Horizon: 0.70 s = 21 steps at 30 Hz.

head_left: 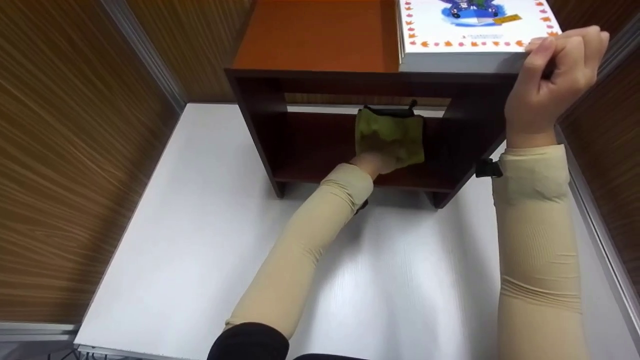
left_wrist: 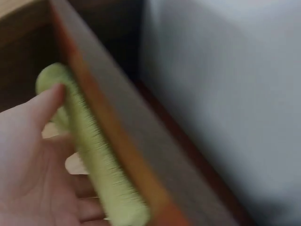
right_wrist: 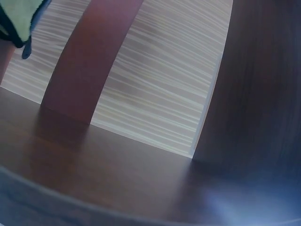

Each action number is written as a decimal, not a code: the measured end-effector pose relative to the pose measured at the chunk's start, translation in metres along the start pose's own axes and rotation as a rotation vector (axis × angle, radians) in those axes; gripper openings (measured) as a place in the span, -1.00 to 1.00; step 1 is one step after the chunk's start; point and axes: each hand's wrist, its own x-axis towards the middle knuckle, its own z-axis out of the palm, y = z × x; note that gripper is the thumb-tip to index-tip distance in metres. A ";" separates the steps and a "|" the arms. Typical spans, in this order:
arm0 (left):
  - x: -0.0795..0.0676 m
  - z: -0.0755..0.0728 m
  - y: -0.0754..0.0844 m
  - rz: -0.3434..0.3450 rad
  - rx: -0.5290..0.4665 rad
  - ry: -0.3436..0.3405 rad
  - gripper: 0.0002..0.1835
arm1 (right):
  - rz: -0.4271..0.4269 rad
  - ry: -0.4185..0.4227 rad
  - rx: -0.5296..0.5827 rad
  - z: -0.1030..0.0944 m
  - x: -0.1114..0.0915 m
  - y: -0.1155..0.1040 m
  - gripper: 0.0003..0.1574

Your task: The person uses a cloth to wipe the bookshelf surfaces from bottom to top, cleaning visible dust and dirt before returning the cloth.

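A yellow-green cloth (head_left: 390, 127) with dark trim and a small black loop is inside the lower bay of the dark brown shelf (head_left: 325, 150). My left hand (head_left: 381, 161) holds it there, reaching in from the front. Seen from the left wrist, the left hand (left_wrist: 42, 174) has its thumb on the bunched cloth (left_wrist: 101, 160), which lies along a brown board (left_wrist: 127, 122). My right hand (head_left: 562, 75) is at the shelf's top right, fingers curled at the corner of the white-covered books (head_left: 465, 60). Its grip is partly hidden. The right wrist view shows a corner of the cloth (right_wrist: 19, 23).
The shelf's orange-brown top (head_left: 320, 40) bears the books on its right side. Beneath the shelf is a white tabletop (head_left: 200, 225). Wood-grain panels (head_left: 65, 150) with metal strips enclose the left, back and right.
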 end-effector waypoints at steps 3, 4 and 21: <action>0.000 0.005 -0.006 -0.139 -0.519 0.045 -0.39 | -0.003 0.004 0.009 0.000 0.001 -0.001 -0.70; 0.001 0.007 -0.008 -0.152 -0.638 0.065 -0.39 | -0.004 0.007 0.014 0.000 0.001 -0.002 -0.70; -0.042 -0.017 -0.037 0.001 -0.773 -0.116 -0.86 | -0.003 0.028 0.021 -0.002 -0.003 -0.007 -0.70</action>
